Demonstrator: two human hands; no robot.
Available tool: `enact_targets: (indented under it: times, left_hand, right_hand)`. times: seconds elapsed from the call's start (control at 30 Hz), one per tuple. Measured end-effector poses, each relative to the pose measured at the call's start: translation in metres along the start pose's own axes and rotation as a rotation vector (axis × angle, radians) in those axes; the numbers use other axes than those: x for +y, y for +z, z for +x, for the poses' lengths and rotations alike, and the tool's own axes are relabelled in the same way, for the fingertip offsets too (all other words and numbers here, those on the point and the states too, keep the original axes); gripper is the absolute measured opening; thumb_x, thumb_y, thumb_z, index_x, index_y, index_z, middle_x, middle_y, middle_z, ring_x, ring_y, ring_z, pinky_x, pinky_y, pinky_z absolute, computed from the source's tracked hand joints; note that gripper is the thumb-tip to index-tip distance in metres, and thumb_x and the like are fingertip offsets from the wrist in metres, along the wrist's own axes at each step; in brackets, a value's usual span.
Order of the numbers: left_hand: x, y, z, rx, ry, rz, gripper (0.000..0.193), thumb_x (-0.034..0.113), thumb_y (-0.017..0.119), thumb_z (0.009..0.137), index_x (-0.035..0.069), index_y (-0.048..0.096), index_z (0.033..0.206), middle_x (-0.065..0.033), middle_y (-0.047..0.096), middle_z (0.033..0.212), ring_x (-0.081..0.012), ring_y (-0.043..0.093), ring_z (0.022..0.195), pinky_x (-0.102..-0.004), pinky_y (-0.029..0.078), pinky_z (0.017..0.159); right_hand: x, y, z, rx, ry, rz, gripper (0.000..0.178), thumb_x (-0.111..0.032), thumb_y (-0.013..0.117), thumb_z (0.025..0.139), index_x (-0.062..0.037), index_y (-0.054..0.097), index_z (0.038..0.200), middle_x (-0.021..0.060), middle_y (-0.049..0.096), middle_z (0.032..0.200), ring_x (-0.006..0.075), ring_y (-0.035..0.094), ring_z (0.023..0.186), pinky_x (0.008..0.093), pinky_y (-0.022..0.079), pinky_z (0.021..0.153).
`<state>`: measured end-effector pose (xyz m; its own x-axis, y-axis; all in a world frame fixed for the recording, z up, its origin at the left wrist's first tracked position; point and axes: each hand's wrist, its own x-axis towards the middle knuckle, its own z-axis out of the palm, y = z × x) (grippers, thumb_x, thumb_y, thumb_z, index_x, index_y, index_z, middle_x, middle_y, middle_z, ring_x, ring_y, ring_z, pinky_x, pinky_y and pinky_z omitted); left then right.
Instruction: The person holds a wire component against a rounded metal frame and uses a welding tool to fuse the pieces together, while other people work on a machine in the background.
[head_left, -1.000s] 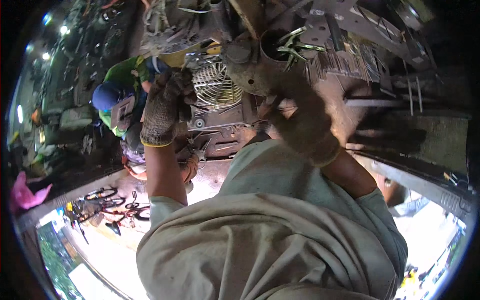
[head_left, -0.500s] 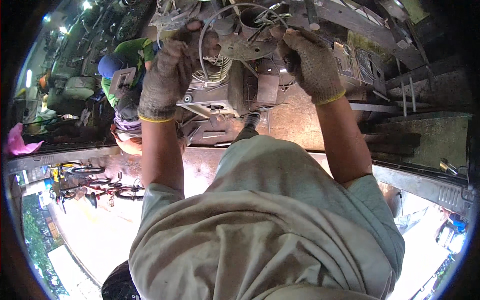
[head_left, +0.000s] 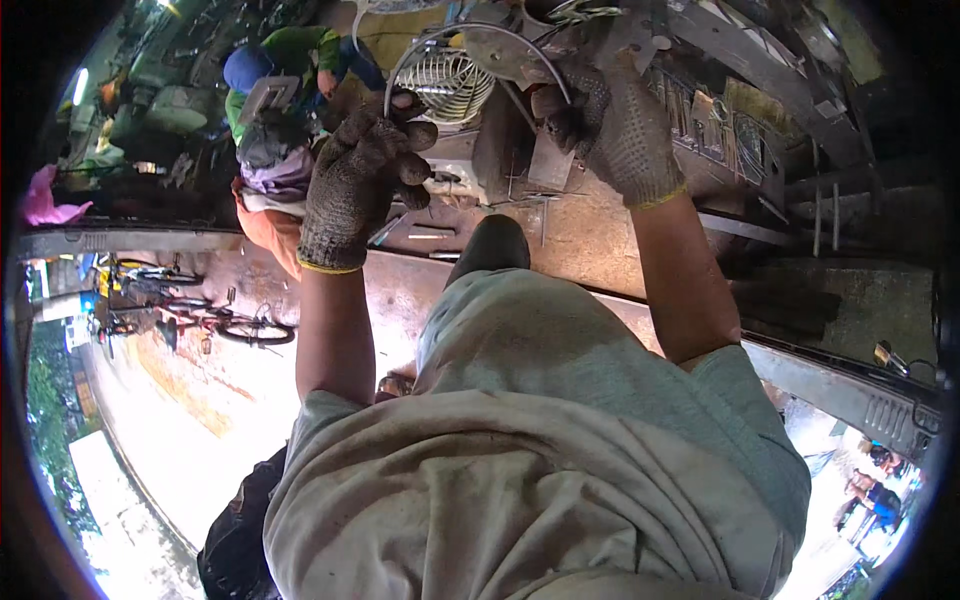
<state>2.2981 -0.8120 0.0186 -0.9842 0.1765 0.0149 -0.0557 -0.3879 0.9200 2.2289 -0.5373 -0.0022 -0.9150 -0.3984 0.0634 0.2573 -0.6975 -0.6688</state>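
A thin grey metal rod [head_left: 470, 26], bent into an open arc, spans between my two gloved hands. My left hand [head_left: 362, 175], in a dirty knitted glove with a yellow cuff edge, pinches one end, its other fingers loosely curled. The other end is gripped by my right hand [head_left: 625, 135], whose glove has small dots. Behind the arc stands a coil of pale metal rings [head_left: 447, 88], and a round metal plate [head_left: 500, 52] lies at its upper right.
Toward the left, a person in green with a blue head covering [head_left: 248, 68] sits low. Bicycles [head_left: 255, 328] stand outside at the left. Tools and scraps lie on the brown floor [head_left: 590, 225]. Metal bars [head_left: 825, 215] and a long beam [head_left: 850, 375] flank my right side.
The view has shifted, and the coil now shows more fully inside the arc. Both hands keep hold of the rod. My left fingers have opened out somewhat, and the arc sits slightly lower.
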Motion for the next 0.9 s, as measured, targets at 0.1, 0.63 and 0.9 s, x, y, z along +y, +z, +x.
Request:
enact_targets:
  times: [0.1, 0.63, 0.9]
  left_hand:
    - [-0.005, -0.016, -0.013, -0.012, -0.006, -0.034, 0.046, 0.019, 0.060, 0.096, -0.003, 0.049, 0.134, -0.0172, 0.067, 0.104, -0.0192, 0.067, 0.073, -0.0308, 0.057, 0.056]
    - [-0.057, -0.196, -0.171, 0.089, -0.206, -0.073, 0.035, 0.022, 0.057, 0.099, -0.002, 0.054, 0.123, -0.0169, 0.069, 0.102, -0.0252, 0.070, 0.082, -0.0350, 0.059, 0.068]
    - [-0.098, -0.338, -0.272, 0.575, -0.371, -0.170, 0.027, 0.015, 0.051, 0.101, 0.002, 0.058, 0.124, -0.0105, 0.069, 0.100, -0.0203, 0.069, 0.083, -0.0334, 0.056, 0.065]
  right_hand:
    - [0.011, 0.004, 0.004, -0.026, 0.037, -0.006, 0.054, -0.046, 0.052, 0.100, 0.0011, 0.055, 0.126, 0.0147, 0.068, 0.106, 0.0226, 0.069, 0.084, 0.0319, 0.060, 0.073]
    - [0.193, 0.061, 0.033, -0.261, 0.595, -0.771, 0.026, -0.018, 0.058, 0.098, 0.0004, 0.065, 0.116, 0.0077, 0.064, 0.078, 0.0134, 0.060, 0.066, 0.0287, 0.050, 0.060]
    - [0.383, 0.052, 0.057, -0.445, 0.502, -1.348, 0.037, -0.027, 0.065, 0.094, -0.0023, 0.065, 0.122, 0.0076, 0.069, 0.097, 0.0162, 0.066, 0.092, 0.0304, 0.052, 0.085]
